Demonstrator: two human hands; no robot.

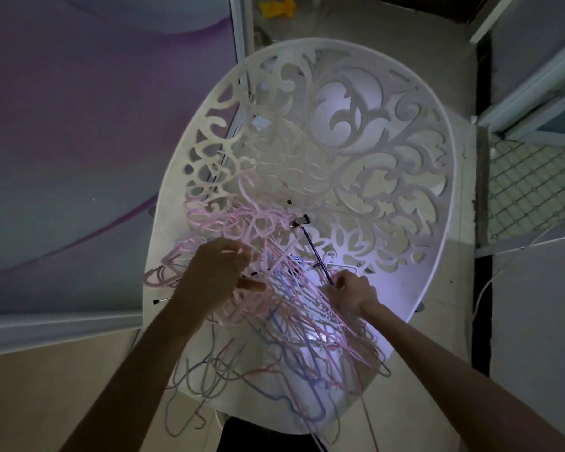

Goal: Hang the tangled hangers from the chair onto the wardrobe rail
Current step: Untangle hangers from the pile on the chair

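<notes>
A tangled heap of thin pink, blue and grey hangers (294, 324) fills the seat of a white plastic chair (356, 151) with a cut-out floral back. My left hand (224, 267) sits in the upper left of the heap, fingers curled round pink hangers, one finger stretched out to the right. My right hand (351, 288) grips hanger wires at the heap's right side, beside a dark clip hanger (310, 238) with a metal clip that lies against the chair back. No wardrobe rail is in view.
A purple-and-grey panel (79, 141) rises on the left with a pale frame edge below it. Tiled floor surrounds the chair. A yellow object (276, 8) lies on the floor at the top. A mesh grille (532, 190) and white cables (503, 265) are on the right.
</notes>
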